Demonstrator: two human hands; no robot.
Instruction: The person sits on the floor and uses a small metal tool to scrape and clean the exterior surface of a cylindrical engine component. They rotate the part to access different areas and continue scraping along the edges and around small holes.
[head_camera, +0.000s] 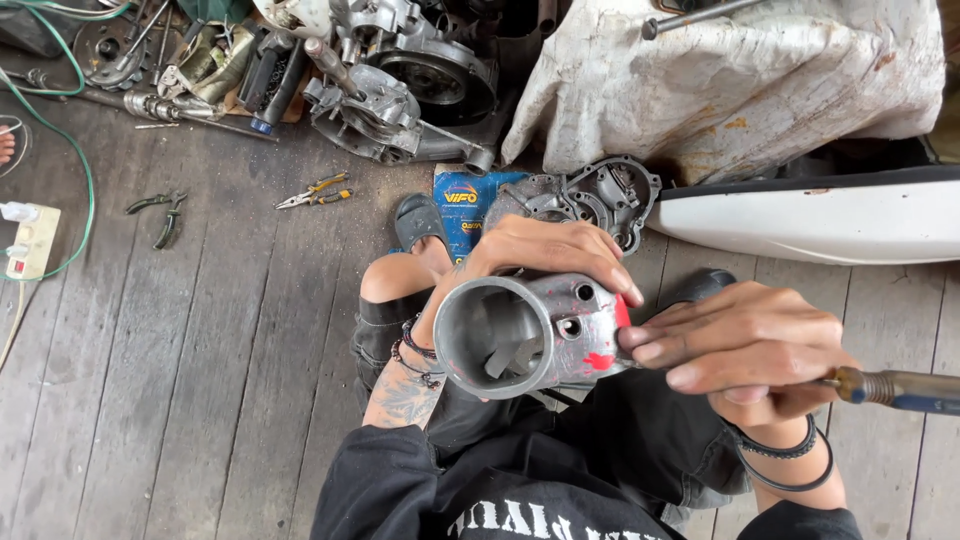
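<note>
A grey metal engine cylinder (520, 335) with a round open bore and red smears on its flange rests over my lap. My left hand (545, 250) grips it from above, fingers curled over the top. My right hand (745, 345) presses against the red-smeared flange and holds a tool with a metal shaft and dark handle (895, 388) that sticks out to the right. The tool's working end is hidden behind my fingers.
A grey crankcase cover (600, 195) lies on a blue packet (465, 205) ahead of my knee. More engine parts (400, 90) and tools crowd the top. Pliers (160, 215), yellow-handled pliers (315, 192), a power strip (30, 240), a white panel (820, 220) and a sack (740, 80) lie around.
</note>
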